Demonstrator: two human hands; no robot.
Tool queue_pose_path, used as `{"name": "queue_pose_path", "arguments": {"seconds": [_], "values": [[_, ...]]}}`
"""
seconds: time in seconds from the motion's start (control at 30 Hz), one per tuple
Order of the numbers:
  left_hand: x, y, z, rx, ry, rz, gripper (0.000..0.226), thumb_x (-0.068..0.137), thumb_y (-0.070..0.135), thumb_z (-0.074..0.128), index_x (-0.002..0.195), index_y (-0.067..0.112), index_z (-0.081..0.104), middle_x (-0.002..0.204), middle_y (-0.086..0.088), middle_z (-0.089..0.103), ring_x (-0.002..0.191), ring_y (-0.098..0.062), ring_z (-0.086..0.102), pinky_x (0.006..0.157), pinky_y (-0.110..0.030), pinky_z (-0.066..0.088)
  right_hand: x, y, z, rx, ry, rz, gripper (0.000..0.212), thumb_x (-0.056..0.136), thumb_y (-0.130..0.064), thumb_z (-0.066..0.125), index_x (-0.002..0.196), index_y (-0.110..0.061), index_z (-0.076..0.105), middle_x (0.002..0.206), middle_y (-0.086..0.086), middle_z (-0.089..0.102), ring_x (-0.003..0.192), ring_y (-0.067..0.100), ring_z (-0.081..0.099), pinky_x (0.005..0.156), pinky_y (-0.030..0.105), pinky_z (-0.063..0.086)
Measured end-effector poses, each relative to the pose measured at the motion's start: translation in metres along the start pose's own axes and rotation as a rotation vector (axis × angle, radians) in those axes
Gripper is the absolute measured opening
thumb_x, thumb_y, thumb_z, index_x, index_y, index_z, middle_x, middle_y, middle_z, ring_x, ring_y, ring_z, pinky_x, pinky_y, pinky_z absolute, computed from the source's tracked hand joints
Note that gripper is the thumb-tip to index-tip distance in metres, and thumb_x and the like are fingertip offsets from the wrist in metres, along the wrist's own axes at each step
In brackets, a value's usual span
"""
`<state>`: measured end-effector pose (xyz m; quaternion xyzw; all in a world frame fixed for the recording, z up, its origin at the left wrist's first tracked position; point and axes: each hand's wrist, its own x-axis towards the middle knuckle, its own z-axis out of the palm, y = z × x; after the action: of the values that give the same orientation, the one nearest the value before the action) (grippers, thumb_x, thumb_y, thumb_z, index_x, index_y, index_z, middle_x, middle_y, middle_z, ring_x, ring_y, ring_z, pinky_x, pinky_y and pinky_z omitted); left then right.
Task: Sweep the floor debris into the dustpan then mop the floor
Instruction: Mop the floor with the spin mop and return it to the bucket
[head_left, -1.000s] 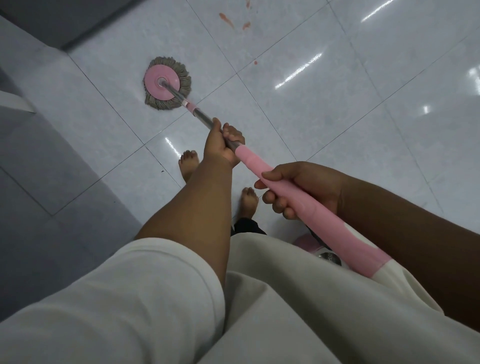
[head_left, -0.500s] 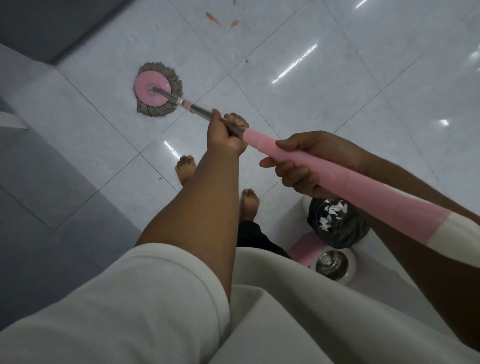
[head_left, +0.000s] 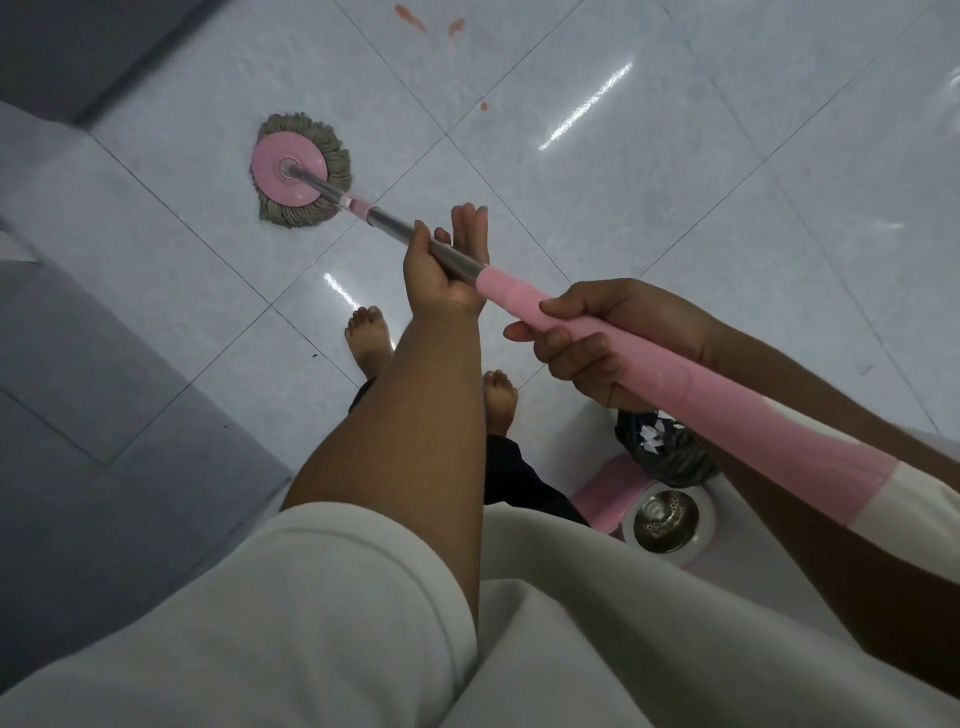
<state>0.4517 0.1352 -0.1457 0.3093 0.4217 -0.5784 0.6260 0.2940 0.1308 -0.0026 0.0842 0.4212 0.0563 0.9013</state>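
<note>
Glossy floor tiles (head_left: 675, 234) offer little traction: right grip (head_left: 623, 317) clasps mop handle (head_left: 753, 431), left grip (head_left: 441, 275) lies slack, fingers straight, so mop head (head_left: 301, 176) may skid sideways.

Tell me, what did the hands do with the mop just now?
The left hand loosened: its fingers, curled round the mop's metal shaft a second ago, now stick out straight, the shaft lying against them. The right hand still grips the pink handle, and the mop head stays on the same tile.
</note>
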Motion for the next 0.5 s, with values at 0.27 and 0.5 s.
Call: {"name": "queue_pose_path", "arguments": {"seconds": [0.27, 0.5], "values": [[0.015, 0.000, -0.015, -0.190, -0.175, -0.157, 0.050, 0.102, 0.046, 0.045, 0.071, 0.008, 0.055, 0.042, 0.001, 0.048, 0.031, -0.010, 0.049, 0.031, -0.016, 0.043, 0.005, 0.007, -0.004, -0.005, -0.017, -0.009, 0.027, 0.083, -0.019, 0.052, 0.107, -0.006, 0.052, 0.064, -0.001, 0.048, 0.041, 0.005, 0.046, 0.035, 0.017, 0.042], [0.019, 0.003, -0.024, -0.270, -0.155, -0.225, 0.070, 0.094, 0.066, 0.042, 0.057, 0.007, 0.051, 0.040, 0.000, 0.041, 0.027, -0.011, 0.040, 0.028, -0.015, 0.035, 0.008, 0.014, -0.015, 0.032, -0.057, 0.003, 0.027, 0.089, -0.019, 0.049, 0.111, -0.006, 0.052, 0.067, 0.000, 0.051, 0.042, 0.007, 0.048, 0.036, 0.019, 0.044]]}}
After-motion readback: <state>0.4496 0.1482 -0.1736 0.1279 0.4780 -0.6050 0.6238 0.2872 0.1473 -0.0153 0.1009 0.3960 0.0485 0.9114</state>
